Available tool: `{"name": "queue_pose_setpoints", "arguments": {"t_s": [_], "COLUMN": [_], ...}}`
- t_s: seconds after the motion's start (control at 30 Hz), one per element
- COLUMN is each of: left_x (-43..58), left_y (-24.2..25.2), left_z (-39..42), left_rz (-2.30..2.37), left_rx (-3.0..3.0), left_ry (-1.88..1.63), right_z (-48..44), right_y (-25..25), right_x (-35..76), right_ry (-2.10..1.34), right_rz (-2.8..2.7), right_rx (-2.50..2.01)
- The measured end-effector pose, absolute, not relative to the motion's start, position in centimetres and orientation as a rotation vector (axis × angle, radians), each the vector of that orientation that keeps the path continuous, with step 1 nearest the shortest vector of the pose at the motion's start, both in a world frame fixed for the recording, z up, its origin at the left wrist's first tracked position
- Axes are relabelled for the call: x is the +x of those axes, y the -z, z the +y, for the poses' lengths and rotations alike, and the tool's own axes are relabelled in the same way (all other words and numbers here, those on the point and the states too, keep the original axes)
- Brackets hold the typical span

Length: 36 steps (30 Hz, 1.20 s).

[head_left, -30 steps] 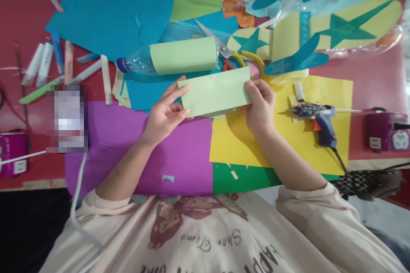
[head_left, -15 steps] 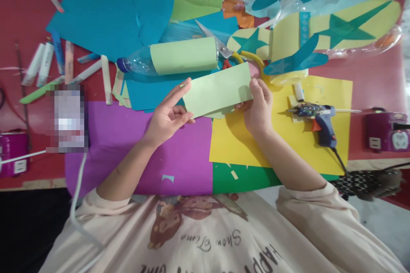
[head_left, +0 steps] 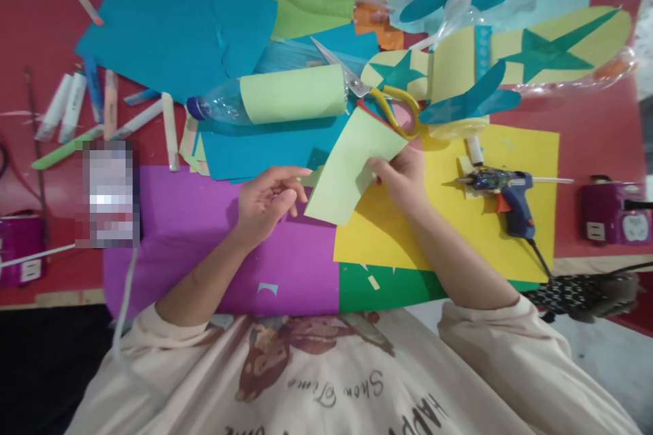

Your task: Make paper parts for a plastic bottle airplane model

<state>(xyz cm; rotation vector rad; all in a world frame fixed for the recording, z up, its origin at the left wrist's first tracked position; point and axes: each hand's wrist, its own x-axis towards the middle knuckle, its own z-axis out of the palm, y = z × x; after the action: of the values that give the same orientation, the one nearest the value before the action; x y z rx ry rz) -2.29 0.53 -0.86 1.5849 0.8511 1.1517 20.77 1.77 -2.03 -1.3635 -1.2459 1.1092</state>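
R hand (head_left: 405,173) pinches smooth bent lt-grn paper rect (head_left: 352,166), L hand (head_left: 266,205) loosely curled nearby.

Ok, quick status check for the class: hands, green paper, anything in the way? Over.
Right hand holding the pale green paper, slanted. Left hand loosely open beside it. Yellow-handled scissors and paper-wrapped bottle just beyond, possibly crowding.

At centre, the paper piece (head_left: 352,163) is showing plain pale green. At nine o'clock, a wide sheet (head_left: 188,217) is showing purple; at three, a second sheet (head_left: 449,197) is showing yellow and a glue gun (head_left: 520,209) dark blue with an orange trigger (head_left: 503,202). At two, a pale-yellow cutout (head_left: 586,46) is bearing a green star (head_left: 543,54).
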Motion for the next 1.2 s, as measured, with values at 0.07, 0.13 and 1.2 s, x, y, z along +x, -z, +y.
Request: {"name": "queue_pose_setpoints", "arguments": {"t_s": [0.07, 0.13, 1.2], "left_x": [-2.1, -1.9, -0.7], "left_y": [0.7, 0.6, 1.9], "left_z": [0.6, 0.6, -0.2], "left_rz": [0.9, 0.885, 0.477], "left_rx": [1.744, 2.042, 2.659], "left_ry": [-1.141, -1.093, -0.411], "right_z": [1.6, 1.3, 5.7], "right_y": [1.9, 1.7, -4.4], "right_x": [20.6, 20.4, 31.9], "right_ry": [-1.046, -0.938, -0.416], "right_rz": [-1.487, -1.716, -1.691], "right_rx": [-1.439, -1.492, -2.784]}}
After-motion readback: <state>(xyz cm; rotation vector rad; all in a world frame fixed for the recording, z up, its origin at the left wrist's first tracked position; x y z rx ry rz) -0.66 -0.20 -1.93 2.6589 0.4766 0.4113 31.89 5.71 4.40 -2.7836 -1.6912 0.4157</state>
